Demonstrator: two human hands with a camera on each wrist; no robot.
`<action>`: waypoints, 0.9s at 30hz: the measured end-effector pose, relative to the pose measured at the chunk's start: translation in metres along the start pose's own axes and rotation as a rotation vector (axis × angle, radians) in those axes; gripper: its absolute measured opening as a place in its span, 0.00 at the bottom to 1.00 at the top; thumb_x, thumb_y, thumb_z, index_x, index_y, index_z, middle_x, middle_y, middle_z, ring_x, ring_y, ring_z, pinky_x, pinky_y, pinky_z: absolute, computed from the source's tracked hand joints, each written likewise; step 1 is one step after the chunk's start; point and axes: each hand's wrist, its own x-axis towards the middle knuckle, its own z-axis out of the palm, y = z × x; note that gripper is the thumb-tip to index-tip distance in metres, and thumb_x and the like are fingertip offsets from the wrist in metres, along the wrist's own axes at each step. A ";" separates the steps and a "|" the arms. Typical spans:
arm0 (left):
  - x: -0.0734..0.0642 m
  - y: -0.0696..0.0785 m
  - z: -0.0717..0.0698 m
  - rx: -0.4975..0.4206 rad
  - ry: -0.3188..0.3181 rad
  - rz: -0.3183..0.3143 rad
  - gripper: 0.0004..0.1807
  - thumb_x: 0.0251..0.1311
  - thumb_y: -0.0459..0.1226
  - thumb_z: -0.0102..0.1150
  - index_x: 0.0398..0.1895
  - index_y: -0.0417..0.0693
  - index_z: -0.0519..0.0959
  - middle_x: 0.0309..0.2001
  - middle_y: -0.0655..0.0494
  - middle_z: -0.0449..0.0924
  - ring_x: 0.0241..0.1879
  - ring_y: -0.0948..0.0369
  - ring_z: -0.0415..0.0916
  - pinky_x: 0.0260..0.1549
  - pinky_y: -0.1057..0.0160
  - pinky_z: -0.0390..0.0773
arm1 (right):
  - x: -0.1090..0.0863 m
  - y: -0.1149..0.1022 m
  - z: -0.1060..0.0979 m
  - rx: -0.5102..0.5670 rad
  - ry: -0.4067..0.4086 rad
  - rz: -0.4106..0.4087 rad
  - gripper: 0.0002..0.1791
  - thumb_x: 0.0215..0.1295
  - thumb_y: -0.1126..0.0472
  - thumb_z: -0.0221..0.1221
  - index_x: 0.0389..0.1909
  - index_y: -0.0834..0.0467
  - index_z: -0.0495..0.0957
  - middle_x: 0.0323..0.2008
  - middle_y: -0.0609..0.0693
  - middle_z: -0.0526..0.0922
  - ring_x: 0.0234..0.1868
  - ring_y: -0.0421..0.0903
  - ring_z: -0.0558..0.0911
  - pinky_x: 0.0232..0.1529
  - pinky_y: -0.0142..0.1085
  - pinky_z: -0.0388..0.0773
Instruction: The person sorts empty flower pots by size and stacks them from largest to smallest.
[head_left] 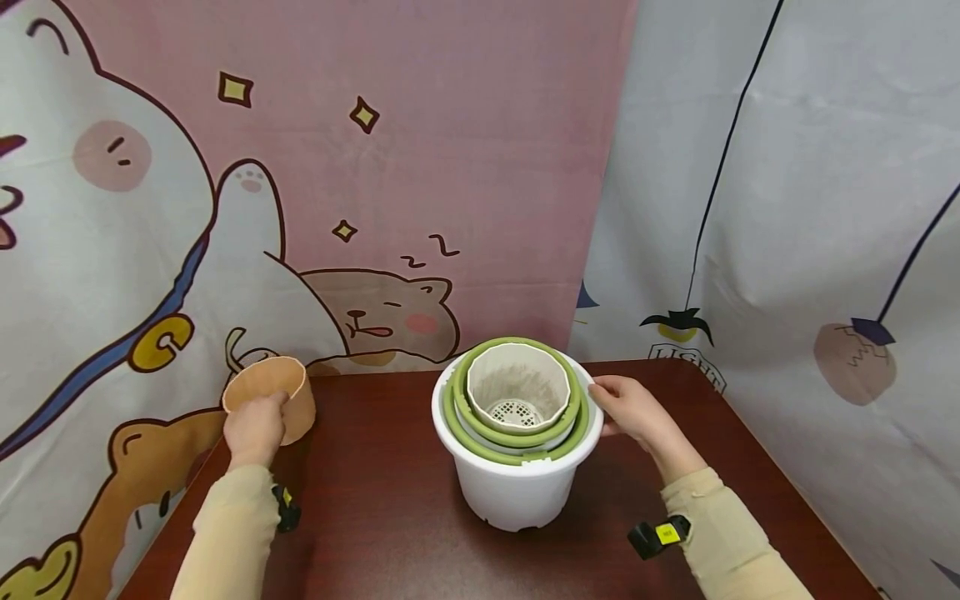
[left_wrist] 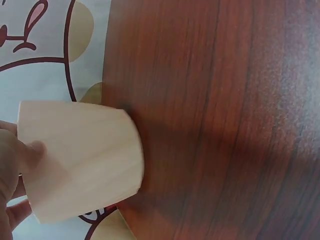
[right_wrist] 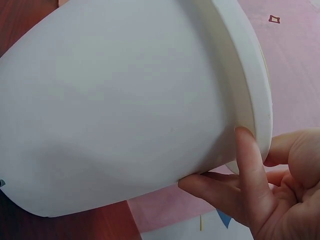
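In the head view my left hand (head_left: 255, 427) grips a tan flowerpot (head_left: 302, 410) by its near rim, close to the table's left edge. The left wrist view shows the thumb pressed on the side of this tan pot (left_wrist: 90, 160). To the right, my right hand (head_left: 632, 408) pinches the rim of a large white flowerpot (head_left: 513, 492). In the right wrist view its fingers lie at the rim and wall of the white pot (right_wrist: 120, 100). Inside it nest green-rimmed pots (head_left: 457, 417) and, innermost, a cream pot (head_left: 517, 375) with a perforated bottom.
Both pots are over a dark red-brown wooden table (head_left: 382, 500). Behind it hangs a pink cloth (head_left: 487, 167) with cartoon animals, and a pale cloth (head_left: 787, 208) with printed lamps borders the right side.
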 end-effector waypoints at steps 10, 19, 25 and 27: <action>-0.002 0.007 -0.009 0.001 -0.052 0.017 0.09 0.55 0.25 0.57 0.36 0.45 0.79 0.29 0.42 0.81 0.26 0.41 0.76 0.19 0.43 0.72 | 0.000 0.000 0.000 -0.003 -0.002 0.001 0.23 0.77 0.60 0.49 0.63 0.73 0.68 0.43 0.63 0.79 0.32 0.46 0.83 0.32 0.38 0.85; -0.005 0.018 -0.018 -0.035 -0.004 0.075 0.16 0.55 0.25 0.60 0.48 0.42 0.81 0.34 0.40 0.83 0.23 0.46 0.76 0.17 0.47 0.73 | 0.000 0.000 0.000 0.002 -0.003 -0.001 0.23 0.76 0.60 0.50 0.62 0.73 0.68 0.43 0.62 0.79 0.32 0.46 0.83 0.32 0.38 0.85; -0.006 0.027 -0.022 -0.064 0.054 0.140 0.15 0.53 0.25 0.62 0.44 0.44 0.81 0.29 0.45 0.82 0.21 0.49 0.74 0.17 0.48 0.72 | 0.000 0.000 0.000 0.000 -0.003 0.001 0.23 0.77 0.60 0.49 0.62 0.73 0.68 0.43 0.62 0.79 0.32 0.45 0.83 0.32 0.38 0.85; -0.006 0.030 -0.023 -0.069 0.060 0.151 0.15 0.52 0.24 0.62 0.43 0.45 0.81 0.29 0.47 0.82 0.21 0.50 0.73 0.17 0.48 0.72 | 0.000 0.001 0.000 -0.002 -0.002 0.000 0.23 0.77 0.60 0.49 0.62 0.73 0.68 0.43 0.62 0.79 0.32 0.45 0.83 0.32 0.38 0.85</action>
